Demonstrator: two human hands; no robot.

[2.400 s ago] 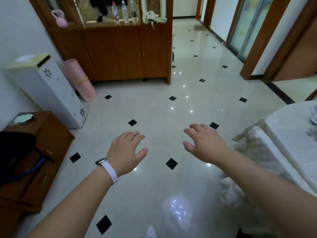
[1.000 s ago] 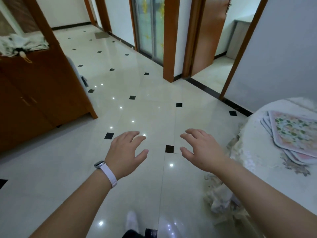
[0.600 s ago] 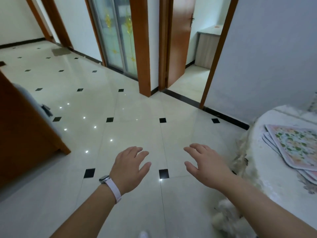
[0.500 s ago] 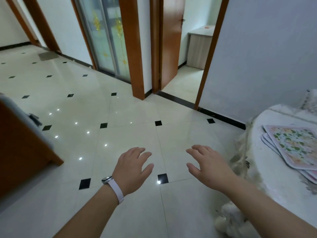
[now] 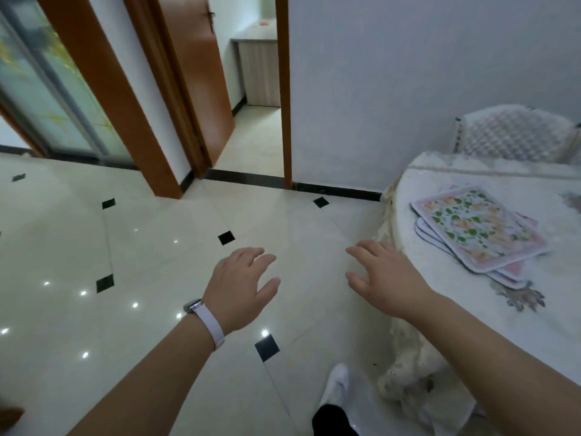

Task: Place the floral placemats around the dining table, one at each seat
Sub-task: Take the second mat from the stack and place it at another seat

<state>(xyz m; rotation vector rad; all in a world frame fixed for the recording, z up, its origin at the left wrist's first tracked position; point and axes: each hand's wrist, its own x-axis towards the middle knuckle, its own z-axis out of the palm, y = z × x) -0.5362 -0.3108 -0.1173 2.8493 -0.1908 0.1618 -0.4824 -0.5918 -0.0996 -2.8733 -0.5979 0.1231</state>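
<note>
Tiled floor (image 5: 157, 253), white-clothed counter (image 5: 456, 297) at right carrying stacked placemats (image 5: 478, 229), long axis angled near-right; both hands (image 5: 242, 287) (image 5: 383, 278) open, empty.

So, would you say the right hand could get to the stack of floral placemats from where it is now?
Probably yes: the right hand is open and empty at the table's edge, and nothing lies between it and the placemat stack.

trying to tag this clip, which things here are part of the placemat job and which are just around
Part of the job:
stack of floral placemats
dining table under its white cloth
chair behind it
left hand and right hand, both empty

Just around:
wristband
open wooden door
glass sliding door
</note>
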